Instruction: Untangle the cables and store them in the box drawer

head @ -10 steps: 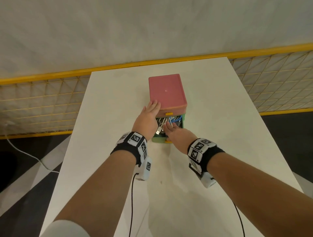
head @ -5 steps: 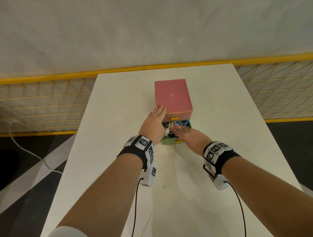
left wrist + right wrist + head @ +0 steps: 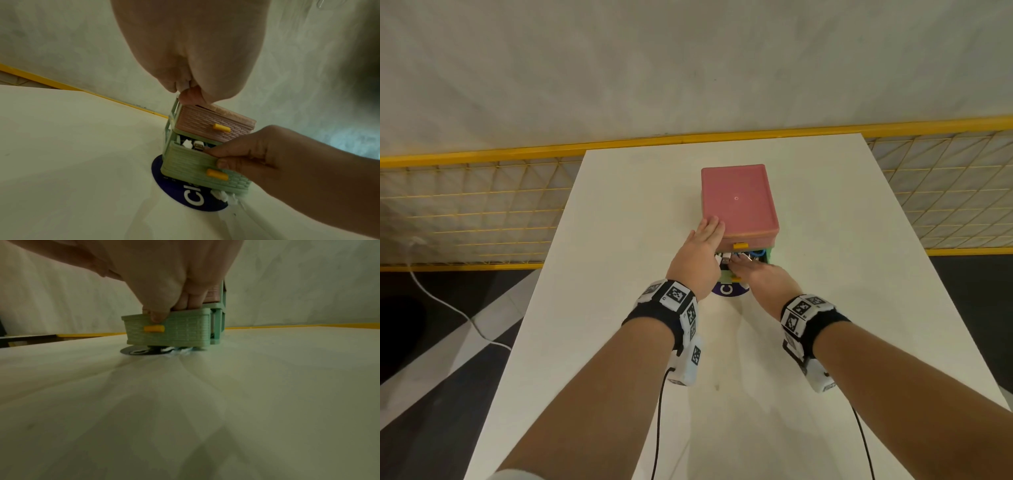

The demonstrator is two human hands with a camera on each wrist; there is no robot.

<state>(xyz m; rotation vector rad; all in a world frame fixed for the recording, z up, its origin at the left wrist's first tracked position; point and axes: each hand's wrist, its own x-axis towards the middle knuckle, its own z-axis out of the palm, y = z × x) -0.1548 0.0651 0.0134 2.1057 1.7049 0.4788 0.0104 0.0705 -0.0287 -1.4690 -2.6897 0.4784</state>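
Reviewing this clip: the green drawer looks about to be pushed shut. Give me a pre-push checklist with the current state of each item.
1. Box braced: ok. The left hand rests flat on the pink top of the box.
2. Grip on drawer: ok. The right hand holds the green drawer at its front wall, thumb outside, fingers inside.
3. Cables below the rim: not ok. A white plug sticks up at the opening.
4. Fingers clear of the gap: not ok, they are inside the drawer.
5. Nothing caught under the drawer: not ok. Something white pokes out beneath it.
6. All cables stored: cannot tell.
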